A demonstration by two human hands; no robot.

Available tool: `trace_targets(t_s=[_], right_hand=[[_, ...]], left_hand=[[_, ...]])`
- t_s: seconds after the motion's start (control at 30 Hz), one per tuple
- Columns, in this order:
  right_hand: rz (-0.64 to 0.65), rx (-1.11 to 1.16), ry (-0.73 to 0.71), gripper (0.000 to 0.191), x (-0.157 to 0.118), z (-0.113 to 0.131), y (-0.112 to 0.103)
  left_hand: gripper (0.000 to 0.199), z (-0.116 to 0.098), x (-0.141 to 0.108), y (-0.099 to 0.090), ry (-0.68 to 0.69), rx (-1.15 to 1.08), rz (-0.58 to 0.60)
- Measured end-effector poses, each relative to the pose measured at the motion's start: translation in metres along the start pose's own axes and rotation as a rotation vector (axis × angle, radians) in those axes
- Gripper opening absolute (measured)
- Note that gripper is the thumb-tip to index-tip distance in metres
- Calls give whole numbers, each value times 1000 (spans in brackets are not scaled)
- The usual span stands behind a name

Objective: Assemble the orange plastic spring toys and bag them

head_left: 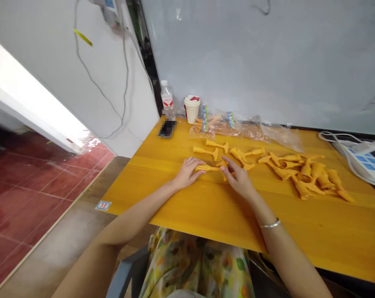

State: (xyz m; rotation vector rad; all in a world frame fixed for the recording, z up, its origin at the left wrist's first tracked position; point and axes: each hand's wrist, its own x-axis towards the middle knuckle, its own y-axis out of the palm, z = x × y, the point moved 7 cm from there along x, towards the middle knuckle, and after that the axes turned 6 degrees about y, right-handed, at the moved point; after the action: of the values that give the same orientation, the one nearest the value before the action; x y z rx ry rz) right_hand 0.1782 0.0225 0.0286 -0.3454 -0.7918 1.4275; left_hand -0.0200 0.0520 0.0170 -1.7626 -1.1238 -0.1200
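Floral skirt point(196, 265), yellow table point(330, 231), left hand point(187, 174), right hand point(238, 179), fingers point(229, 165) curled on orange piece point(207, 168)

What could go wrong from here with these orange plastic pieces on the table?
The orange plastic piece between the left hand and the right hand could roll away, since it looks rounded. Loose pieces heaped on the right could get nudged toward the power strip. A reaching arm might tip the water bottle beside the phone.

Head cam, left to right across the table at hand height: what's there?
left hand → orange moulded part → right hand → pile of orange moulded parts
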Motion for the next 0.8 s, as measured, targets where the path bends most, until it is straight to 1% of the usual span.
trace_targets(t_s=[0.07, 0.1, 0.13, 0.2, 0.3, 0.37, 0.5, 0.63, 0.73, 0.77, 0.8], right_hand=[[55, 180, 43, 60, -1, -6, 9], [73, 260, 54, 62, 0, -8, 12], [86, 318, 58, 61, 0, -10, 14], [101, 350, 54, 53, 1, -11, 14], [90, 299, 4, 43, 0, -5, 8], [87, 242, -61, 36, -1, 2, 4], [105, 68, -233, 11, -6, 18, 3], [73, -65, -429, 20, -12, 34, 2], [30, -122, -553, 19, -17, 46, -1], [18, -141, -592, 18, -20, 50, -1], [5, -163, -631, 18, -23, 54, -2]], left_hand=[[34, -3, 0, 1, 11, 28, 25], [35, -4, 1, 1, 16, 39, 36], [35, -4, 1, 1, 22, 41, 48], [35, -5, 1, 1, 27, 10, 64], [35, -3, 3, 1, -30, -149, 71], [38, 1, 2, 2, -115, -294, 83], [48, 14, 0, 5, -317, -531, 67], [52, 24, -3, 11, -501, -769, 25], [48, 29, -5, 15, -629, -944, -32], [47, 30, -6, 16, -653, -992, -19], [46, 30, -6, 18, -667, -1038, 21]])
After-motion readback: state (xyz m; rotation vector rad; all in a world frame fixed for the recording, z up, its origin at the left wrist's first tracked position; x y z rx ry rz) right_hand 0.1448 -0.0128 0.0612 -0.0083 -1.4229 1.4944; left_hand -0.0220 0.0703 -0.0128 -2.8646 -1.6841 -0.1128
